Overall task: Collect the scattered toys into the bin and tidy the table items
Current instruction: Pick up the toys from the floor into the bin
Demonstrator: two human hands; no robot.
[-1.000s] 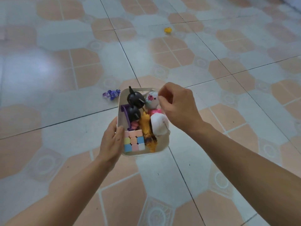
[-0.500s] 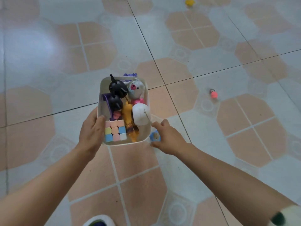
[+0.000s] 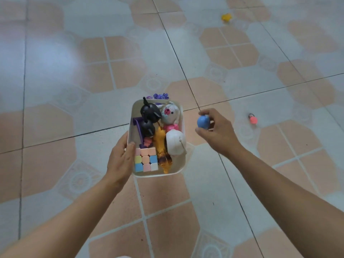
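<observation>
Bin, where is it sitting?

It is being held over the tiled floor, white and open-topped, with its short sides lying near and far.

Which hand is carrying it?

The left hand is. Its grip is closing round the bin's left wall, with the thumb lying over the rim and the fingers going underneath.

And the right hand?

It is hanging just to the right of the bin, not touching it. Its grip is pinching a small blue ball toy between the thumb and the curled fingertips.

What is lying inside the bin?

A pastel puzzle cube is filling the near left corner. A white round toy is leaning against the right wall. A yellow rubber chicken is stretching between those two. Two black round figures are standing one behind the other along the far left side, and a crocheted pig is sitting in the far right corner. A purple piece is pressing against the left wall.

Is anything lying loose on the floor?

A purple flower toy is peeking out past the bin's far edge. A pink toy is lying well to the right of the right hand. A yellow toy is lying far off, near the top edge of the view.
</observation>
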